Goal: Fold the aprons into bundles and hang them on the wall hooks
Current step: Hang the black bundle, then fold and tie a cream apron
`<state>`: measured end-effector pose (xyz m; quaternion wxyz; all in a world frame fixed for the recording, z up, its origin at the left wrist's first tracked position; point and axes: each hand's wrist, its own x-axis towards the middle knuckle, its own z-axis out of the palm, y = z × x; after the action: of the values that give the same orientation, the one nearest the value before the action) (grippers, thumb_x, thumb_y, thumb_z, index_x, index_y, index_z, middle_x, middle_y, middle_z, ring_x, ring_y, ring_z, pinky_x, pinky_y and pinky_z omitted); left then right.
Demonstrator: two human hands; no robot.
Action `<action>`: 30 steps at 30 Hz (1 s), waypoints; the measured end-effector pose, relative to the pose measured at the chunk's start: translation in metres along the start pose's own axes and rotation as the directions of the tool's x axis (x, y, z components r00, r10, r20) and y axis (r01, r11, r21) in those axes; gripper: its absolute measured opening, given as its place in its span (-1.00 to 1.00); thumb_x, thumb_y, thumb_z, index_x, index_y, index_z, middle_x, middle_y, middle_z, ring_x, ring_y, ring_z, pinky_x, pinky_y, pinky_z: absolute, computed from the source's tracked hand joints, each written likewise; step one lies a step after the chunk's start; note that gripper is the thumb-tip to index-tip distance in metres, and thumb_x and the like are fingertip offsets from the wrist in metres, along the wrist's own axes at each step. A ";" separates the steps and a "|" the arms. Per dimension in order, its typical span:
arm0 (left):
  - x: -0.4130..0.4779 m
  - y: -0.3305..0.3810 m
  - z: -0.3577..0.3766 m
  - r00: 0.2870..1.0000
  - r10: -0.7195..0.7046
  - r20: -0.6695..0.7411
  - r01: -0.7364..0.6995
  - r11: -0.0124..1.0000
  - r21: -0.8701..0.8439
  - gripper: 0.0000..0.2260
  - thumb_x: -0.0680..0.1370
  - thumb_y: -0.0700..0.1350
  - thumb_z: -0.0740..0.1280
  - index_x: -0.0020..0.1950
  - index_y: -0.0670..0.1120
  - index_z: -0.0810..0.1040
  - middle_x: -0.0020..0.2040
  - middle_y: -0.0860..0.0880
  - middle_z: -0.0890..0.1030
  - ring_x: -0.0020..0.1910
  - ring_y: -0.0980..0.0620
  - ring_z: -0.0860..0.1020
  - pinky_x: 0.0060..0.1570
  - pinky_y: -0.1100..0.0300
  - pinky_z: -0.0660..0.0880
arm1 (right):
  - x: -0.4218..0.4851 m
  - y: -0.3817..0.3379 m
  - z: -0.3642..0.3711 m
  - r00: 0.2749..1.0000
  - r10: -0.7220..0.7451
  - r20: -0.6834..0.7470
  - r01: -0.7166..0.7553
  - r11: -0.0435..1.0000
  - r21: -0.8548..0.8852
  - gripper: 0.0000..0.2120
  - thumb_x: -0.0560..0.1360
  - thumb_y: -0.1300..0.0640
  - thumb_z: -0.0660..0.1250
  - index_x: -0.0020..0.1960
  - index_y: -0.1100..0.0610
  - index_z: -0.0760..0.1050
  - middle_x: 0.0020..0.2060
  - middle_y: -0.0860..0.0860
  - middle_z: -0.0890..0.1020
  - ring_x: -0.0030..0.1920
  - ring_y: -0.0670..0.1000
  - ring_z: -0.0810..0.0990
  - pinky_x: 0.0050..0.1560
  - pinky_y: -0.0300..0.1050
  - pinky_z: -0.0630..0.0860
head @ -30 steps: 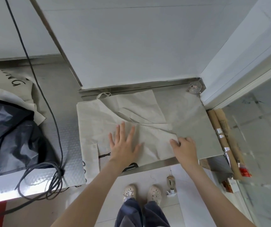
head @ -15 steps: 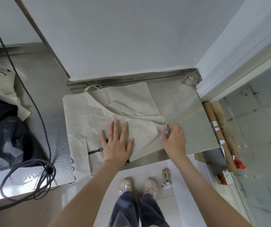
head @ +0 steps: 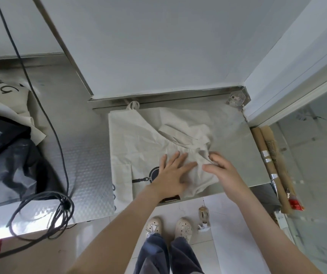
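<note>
A cream apron (head: 139, 139) lies partly folded on the steel counter (head: 235, 155), its neck loop (head: 133, 105) at the back edge and a black print near the front. My left hand (head: 171, 173) presses flat on the cloth with fingers spread. Just to its right, my right hand (head: 221, 167) pinches the bunched right edge of the apron and draws it inward. No wall hook is in view.
A black cable (head: 59, 198) hangs from above and coils on the textured counter (head: 91, 155) at left. A dark apron or bag (head: 6, 159) and another cream printed cloth (head: 2, 95) lie far left. Cardboard rolls (head: 271, 161) lean right of the counter. White wall panels (head: 158, 46) rise behind.
My right hand has pulled the apron's right edge leftward, bunching the cloth toward my left hand. My left hand stays pressed on the apron.
</note>
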<state>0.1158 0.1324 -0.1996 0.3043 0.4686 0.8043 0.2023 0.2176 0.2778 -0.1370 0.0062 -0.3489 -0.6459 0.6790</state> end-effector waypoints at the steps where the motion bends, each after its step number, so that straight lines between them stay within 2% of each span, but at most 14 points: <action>1: 0.004 0.007 -0.007 0.999 -0.027 0.034 0.033 0.976 -0.214 -0.57 0.56 0.03 0.20 0.44 0.19 0.34 0.55 0.06 0.15 0.53 0.11 -0.03 0.42 0.04 -0.32 | -0.001 -0.001 0.005 0.999 -0.032 0.035 0.033 0.999 -0.012 -0.86 0.31 0.19 0.36 -0.21 0.25 0.48 -0.09 -0.09 0.49 -0.07 -0.12 0.50 -0.03 -0.24 0.36; 2: 0.005 0.016 -0.016 0.996 -0.072 0.043 0.084 0.880 -0.468 -0.68 0.57 0.02 0.20 0.32 0.17 0.47 0.47 0.07 0.33 0.49 0.14 0.12 0.44 0.07 -0.20 | 0.000 -0.003 0.009 0.996 -0.061 0.064 0.062 0.998 -0.021 -0.81 0.29 0.17 0.36 -0.21 0.29 0.46 -0.05 -0.10 0.48 -0.03 -0.15 0.50 -0.01 -0.28 0.36; 4: 0.003 0.031 -0.037 0.972 -0.221 0.076 0.179 0.496 -0.850 -0.74 0.58 0.08 0.17 0.12 0.06 0.61 0.23 0.02 0.58 0.27 0.12 0.46 0.37 0.13 0.21 | 0.001 -0.008 0.018 0.985 -0.124 0.122 0.129 0.991 -0.039 -0.80 0.31 0.15 0.35 -0.19 0.29 0.48 0.03 -0.08 0.48 0.04 -0.18 0.51 0.04 -0.35 0.37; 5: 0.001 0.035 -0.046 0.952 -0.291 0.093 0.195 0.347 -0.917 -0.68 0.62 0.11 0.13 0.09 0.00 0.61 0.14 -0.02 0.63 0.15 0.09 0.55 0.24 0.16 0.37 | 0.001 -0.010 0.022 0.976 -0.154 0.152 0.164 0.985 -0.052 -0.83 0.32 0.16 0.35 -0.17 0.26 0.50 0.05 -0.08 0.48 0.07 -0.19 0.51 0.07 -0.38 0.37; 7: -0.004 0.035 -0.061 0.923 -0.358 0.141 0.239 0.249 -0.938 -0.51 0.59 0.28 0.01 0.11 0.00 0.59 0.02 -0.06 0.67 0.06 0.03 0.61 0.11 0.14 0.51 | 0.001 -0.013 0.031 0.956 -0.196 0.221 0.222 0.969 -0.103 -0.84 0.35 0.15 0.34 -0.14 0.23 0.52 0.10 -0.09 0.47 0.13 -0.21 0.49 0.14 -0.40 0.34; 9: -0.012 0.033 -0.076 0.922 -0.340 0.187 0.280 0.248 -0.927 -0.45 0.52 0.37 0.01 0.05 0.01 0.60 -0.10 -0.05 0.70 -0.02 0.03 0.64 0.01 0.15 0.56 | 0.002 -0.012 0.038 0.931 -0.209 0.299 0.258 0.956 -0.136 -0.81 0.38 0.07 0.35 -0.15 0.20 0.51 0.15 -0.11 0.47 0.22 -0.20 0.45 0.23 -0.36 0.31; 11: -0.020 0.028 -0.084 0.921 -0.331 0.207 0.298 0.252 -0.921 -0.57 0.55 0.28 0.12 0.01 -0.01 0.60 -0.16 0.00 0.70 -0.09 0.14 0.64 -0.05 0.25 0.54 | 0.002 -0.012 0.045 0.894 -0.197 0.402 0.276 0.949 -0.150 -0.79 0.41 -0.05 0.31 -0.15 0.10 0.55 0.21 -0.14 0.47 0.32 -0.17 0.40 0.33 -0.31 0.27; 14: -0.028 0.008 -0.080 0.863 -0.493 0.115 0.325 0.365 -0.873 -0.64 0.43 0.08 0.43 0.08 -0.14 0.56 0.00 -0.15 0.65 -0.03 -0.02 0.60 0.12 0.01 0.50 | 0.000 -0.008 0.052 0.859 -0.122 0.496 0.271 0.932 -0.240 -0.76 0.45 -0.06 0.27 -0.03 0.03 0.62 0.11 -0.19 0.56 0.29 -0.17 0.44 0.31 -0.27 0.30; 16: -0.034 -0.009 -0.072 0.769 -0.639 0.015 0.370 0.428 -0.825 -0.72 0.38 -0.07 0.39 0.05 -0.13 0.56 -0.08 -0.12 0.62 -0.06 -0.06 0.55 0.04 -0.03 0.50 | 0.000 -0.005 0.057 0.884 -0.090 0.459 0.236 0.933 -0.271 -0.75 0.42 -0.01 0.28 0.00 0.05 0.62 0.15 -0.22 0.57 0.31 -0.28 0.39 0.31 -0.36 0.26; 19: -0.052 -0.029 -0.064 0.659 -0.752 -0.025 0.485 0.450 -0.750 -0.72 0.49 -0.22 0.25 0.18 -0.04 0.51 -0.07 0.00 0.56 0.01 -0.08 0.52 -0.01 0.10 0.44 | 0.005 0.003 0.064 0.933 -0.184 0.310 0.291 0.892 -0.345 -0.67 0.41 0.11 0.29 0.17 0.03 0.52 0.29 -0.14 0.45 0.34 -0.36 0.28 0.36 -0.44 0.14; 21: -0.062 -0.043 -0.060 0.631 -0.775 -0.034 0.574 0.496 -0.652 -0.86 0.50 -0.23 0.20 0.01 -0.09 0.48 -0.15 0.00 0.52 -0.06 -0.09 0.49 -0.12 0.13 0.42 | 0.012 0.007 0.068 0.947 -0.175 0.267 0.285 0.841 -0.459 -0.50 0.48 0.19 0.32 0.39 -0.02 0.34 0.40 -0.16 0.27 0.40 -0.36 0.11 0.34 -0.51 -0.01; 23: -0.070 -0.054 -0.058 0.606 -0.795 -0.033 0.634 0.508 -0.583 -0.97 0.47 -0.21 0.20 -0.17 -0.12 0.38 -0.28 0.00 0.43 -0.22 -0.04 0.42 -0.32 0.18 0.33 | 0.019 0.013 0.075 0.947 -0.124 0.298 0.285 0.753 -0.594 -0.35 0.52 0.17 0.33 0.52 -0.03 0.13 0.47 -0.19 0.09 0.47 -0.26 -0.08 0.40 -0.39 -0.12; 27: -0.072 -0.063 -0.065 0.564 -0.823 -0.066 0.575 0.448 -0.685 -0.68 0.48 0.12 0.33 -0.09 -0.12 0.38 -0.27 0.04 0.45 -0.29 0.06 0.44 -0.39 0.22 0.28 | 0.028 0.025 0.094 0.906 -0.044 0.420 0.380 0.517 -0.767 -0.28 0.54 0.08 0.26 0.56 -0.07 -0.08 0.55 -0.11 -0.15 0.52 -0.13 -0.28 0.48 -0.15 -0.26; 30: -0.067 -0.068 -0.068 0.567 -0.821 -0.066 0.627 0.482 -0.611 -0.57 0.50 0.25 0.28 -0.10 -0.15 0.45 -0.25 0.01 0.50 -0.23 0.02 0.49 -0.37 0.19 0.34 | 0.029 0.034 0.105 0.880 0.006 0.475 0.437 0.378 -0.816 -0.33 0.58 -0.01 0.17 0.56 -0.10 -0.13 0.54 -0.15 -0.21 0.48 -0.16 -0.36 0.44 -0.08 -0.39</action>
<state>0.0523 0.0383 -0.1711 0.3274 -0.0700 0.8781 0.3418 0.1600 0.1934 -0.1883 -0.2252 -0.0584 -0.9352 0.2672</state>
